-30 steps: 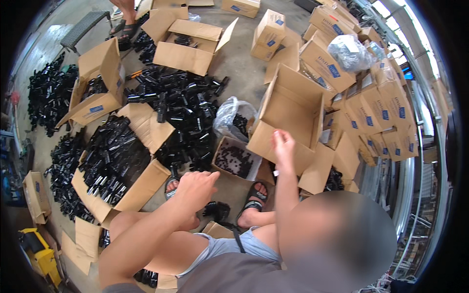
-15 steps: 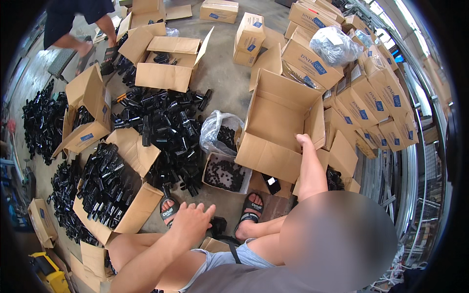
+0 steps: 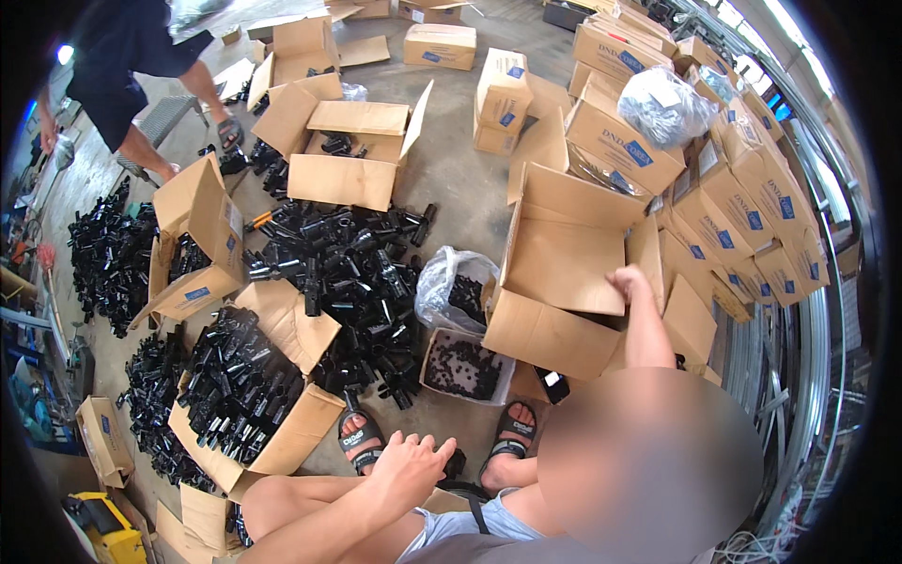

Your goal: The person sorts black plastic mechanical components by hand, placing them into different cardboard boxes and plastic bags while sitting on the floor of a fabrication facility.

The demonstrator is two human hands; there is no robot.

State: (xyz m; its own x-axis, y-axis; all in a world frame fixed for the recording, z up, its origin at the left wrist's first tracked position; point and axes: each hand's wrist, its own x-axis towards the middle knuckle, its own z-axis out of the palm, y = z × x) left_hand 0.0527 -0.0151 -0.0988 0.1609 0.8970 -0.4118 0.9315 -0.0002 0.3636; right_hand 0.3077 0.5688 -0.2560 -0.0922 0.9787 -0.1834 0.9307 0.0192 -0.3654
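Observation:
My right hand [image 3: 631, 282] reaches forward and grips the right-hand flap of a large open cardboard box [image 3: 564, 254] that lies tipped toward me on the concrete floor. My left hand [image 3: 409, 465] rests on my left knee, fingers apart and holding nothing. My sandalled feet [image 3: 360, 437] are just below a low carton of small black pieces [image 3: 465, 367]. A clear plastic bag [image 3: 451, 287] with more black pieces sits beside that carton. To the left, a heap of black plastic fittings [image 3: 348, 273] covers the floor.
A carton full of black fittings [image 3: 244, 385] stands at my lower left, with more open cartons [image 3: 343, 150] behind the heap. Sealed boxes [image 3: 742, 207] are stacked along the right. Another person [image 3: 132, 56] walks at the upper left. A yellow device [image 3: 103, 526] sits low left.
My right hand has gone from above the big box to its right flap and taken hold. My left hand stayed on my knee. The other person walked in at the upper left.

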